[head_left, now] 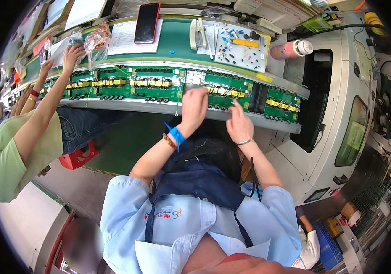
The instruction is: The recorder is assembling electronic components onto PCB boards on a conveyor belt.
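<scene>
Left hand (194,108) curls at the left end of a board (226,80); right hand (240,125) bends loosely by its front edge. Whether either grip pinches anything, I cannot tell. The board lies between rails (136,104); beyond, a phone (147,23).

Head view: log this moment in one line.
left grip: at silver rail | right grip: near green circuit board | contact: unclear | phone: on paper
</scene>
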`<state>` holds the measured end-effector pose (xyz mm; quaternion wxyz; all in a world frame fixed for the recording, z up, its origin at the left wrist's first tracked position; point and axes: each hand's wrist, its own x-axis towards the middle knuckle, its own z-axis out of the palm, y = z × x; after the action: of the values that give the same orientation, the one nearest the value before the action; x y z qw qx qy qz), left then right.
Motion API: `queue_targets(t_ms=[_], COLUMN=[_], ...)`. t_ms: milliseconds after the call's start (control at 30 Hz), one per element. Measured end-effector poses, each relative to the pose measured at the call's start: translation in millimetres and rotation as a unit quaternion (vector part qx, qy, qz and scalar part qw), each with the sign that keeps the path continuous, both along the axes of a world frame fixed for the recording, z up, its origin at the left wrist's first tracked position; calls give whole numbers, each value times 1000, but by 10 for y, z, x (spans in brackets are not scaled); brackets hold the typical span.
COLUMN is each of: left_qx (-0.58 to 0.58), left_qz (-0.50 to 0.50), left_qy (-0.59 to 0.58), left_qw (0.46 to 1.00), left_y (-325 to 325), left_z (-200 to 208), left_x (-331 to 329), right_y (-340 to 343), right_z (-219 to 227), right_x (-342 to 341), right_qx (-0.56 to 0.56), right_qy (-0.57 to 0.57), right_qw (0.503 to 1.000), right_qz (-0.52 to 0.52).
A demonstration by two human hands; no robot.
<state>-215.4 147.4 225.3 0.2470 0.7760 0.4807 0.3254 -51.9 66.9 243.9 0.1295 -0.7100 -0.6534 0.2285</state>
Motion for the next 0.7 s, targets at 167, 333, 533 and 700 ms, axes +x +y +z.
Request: queue_targets(t_ms=[167,333,533,700], left_qx=[-14,-20,-8,-17], left_qz=[-224,-238,-241,-234], left_qy=[81,138,151,145], left_qw=[971,961,959,961], left_y=[-225,-193,-203,-213], left_z=[-50,-159,-205,-217], left_x=[300,471,570,613], right_y=[-65,-7,94,138], right_z=[-74,-160,-150,-146], right_x=[185,214,234,251], right_qx=[-14,-28,-88,-79], right_qy=[-18,-22,-62,-65], right_qw=[998,999,994,995], right_qz=[-61,-26,-19,-23])
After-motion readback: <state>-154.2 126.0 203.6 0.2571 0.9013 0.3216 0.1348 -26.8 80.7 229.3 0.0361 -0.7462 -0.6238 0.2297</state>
